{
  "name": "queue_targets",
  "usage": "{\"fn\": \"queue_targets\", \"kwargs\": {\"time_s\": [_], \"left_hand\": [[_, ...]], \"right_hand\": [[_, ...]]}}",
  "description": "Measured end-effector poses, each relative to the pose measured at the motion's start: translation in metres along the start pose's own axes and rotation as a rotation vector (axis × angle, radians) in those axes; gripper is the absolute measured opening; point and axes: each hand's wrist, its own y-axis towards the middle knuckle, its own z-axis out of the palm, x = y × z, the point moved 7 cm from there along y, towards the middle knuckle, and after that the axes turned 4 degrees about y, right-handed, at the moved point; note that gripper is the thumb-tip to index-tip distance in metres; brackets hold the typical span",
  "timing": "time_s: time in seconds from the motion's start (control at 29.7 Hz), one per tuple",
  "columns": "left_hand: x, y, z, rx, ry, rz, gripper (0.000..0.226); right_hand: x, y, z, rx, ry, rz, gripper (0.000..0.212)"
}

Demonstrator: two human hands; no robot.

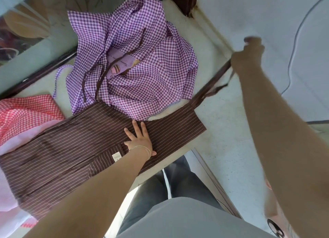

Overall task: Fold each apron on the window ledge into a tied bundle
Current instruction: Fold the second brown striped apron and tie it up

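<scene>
A brown pinstriped apron (71, 154) lies folded into a long band across the window ledge (219, 116). My left hand (140, 139) presses flat on it near its right end, fingers spread. My right hand (248, 54), blurred, grips the apron's brown tie strap (210, 85) and holds it taut up and to the right, away from the apron's corner. A loose purple gingham apron (135, 59) lies heaped behind, overlapping the brown one's far edge; brown ties lie across it.
A red-and-white gingham cloth (26, 113) with pale pink fabric lies at the left, partly under the brown apron. A dark window frame (39, 74) runs behind the ledge. A white wall with a thin cable (295, 42) stands at the right.
</scene>
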Motion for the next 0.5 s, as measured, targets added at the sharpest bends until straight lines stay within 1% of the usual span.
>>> {"fn": "queue_targets", "kwargs": {"time_s": [0.03, 0.07, 0.1, 0.13, 0.17, 0.2, 0.27, 0.3, 0.34, 0.37, 0.44, 0.5], "left_hand": [[0.001, 0.0, 0.0, -0.009, 0.002, 0.012, 0.13], [0.002, -0.001, 0.0, -0.013, -0.006, 0.023, 0.129], [0.002, -0.002, 0.0, -0.026, -0.016, 0.036, 0.129], [0.003, -0.002, 0.0, -0.042, -0.028, 0.049, 0.129], [0.003, -0.004, 0.001, -0.056, -0.041, 0.063, 0.129], [0.004, -0.005, 0.001, -0.068, -0.058, 0.078, 0.13], [0.005, -0.007, 0.003, -0.087, -0.081, 0.093, 0.132], [0.005, -0.007, 0.002, -0.096, -0.085, 0.095, 0.132], [0.005, -0.006, 0.003, -0.098, -0.087, 0.093, 0.132], [0.005, -0.006, 0.003, -0.097, -0.09, 0.09, 0.132], [0.005, -0.005, 0.004, -0.097, -0.093, 0.083, 0.133], [0.005, -0.004, 0.006, -0.098, -0.09, 0.078, 0.134]], "right_hand": [[-0.02, -0.014, 0.01, -0.025, 0.051, 0.055, 0.039], [-0.04, -0.033, 0.027, -0.012, 0.053, 0.099, 0.036], [-0.059, -0.054, 0.045, 0.036, 0.014, 0.128, 0.044], [-0.076, -0.077, 0.069, 0.121, -0.067, 0.147, 0.06], [-0.09, -0.101, 0.091, 0.213, -0.195, 0.122, 0.078], [-0.099, -0.119, 0.111, 0.274, -0.338, 0.039, 0.089], [-0.11, -0.143, 0.134, 0.296, -0.56, -0.135, 0.094], [-0.115, -0.144, 0.137, 0.272, -0.603, -0.161, 0.093], [-0.119, -0.14, 0.134, 0.228, -0.588, -0.137, 0.089], [-0.122, -0.133, 0.128, 0.174, -0.509, -0.074, 0.083], [-0.125, -0.12, 0.117, 0.09, -0.214, 0.129, 0.072], [-0.125, -0.115, 0.12, 0.107, 0.132, 0.391, 0.069]]}}
